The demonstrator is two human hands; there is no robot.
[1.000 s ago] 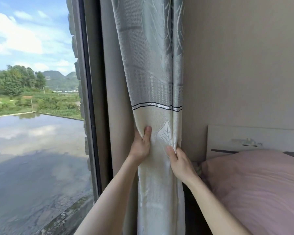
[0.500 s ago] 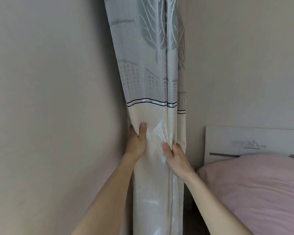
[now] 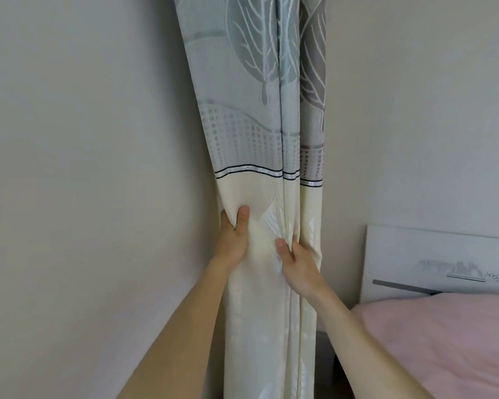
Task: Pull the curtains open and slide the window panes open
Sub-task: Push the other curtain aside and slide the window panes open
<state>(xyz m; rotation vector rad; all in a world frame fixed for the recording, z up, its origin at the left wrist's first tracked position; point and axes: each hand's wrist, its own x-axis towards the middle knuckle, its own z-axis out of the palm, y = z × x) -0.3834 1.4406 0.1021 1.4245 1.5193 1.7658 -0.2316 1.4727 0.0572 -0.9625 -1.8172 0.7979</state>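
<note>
The curtain (image 3: 260, 116), grey-green with a leaf pattern above and cream below a dark stripe, hangs bunched in the room's corner. My left hand (image 3: 232, 237) grips its left edge just under the stripe, thumb in front. My right hand (image 3: 296, 262) pinches the folds a little lower and to the right. Neither the window nor its panes are in view.
A plain grey wall (image 3: 84, 182) fills the left side. Right of the curtain runs another wall (image 3: 415, 110), with a white headboard (image 3: 432, 260) and a pink pillow or cover (image 3: 444, 341) on the bed close to my right arm.
The window and the scenery outside, seen at the left one second ago, have left the view; a plain wall is there now. Both hands stay gripped on the curtain, which looks more tightly gathered.
</note>
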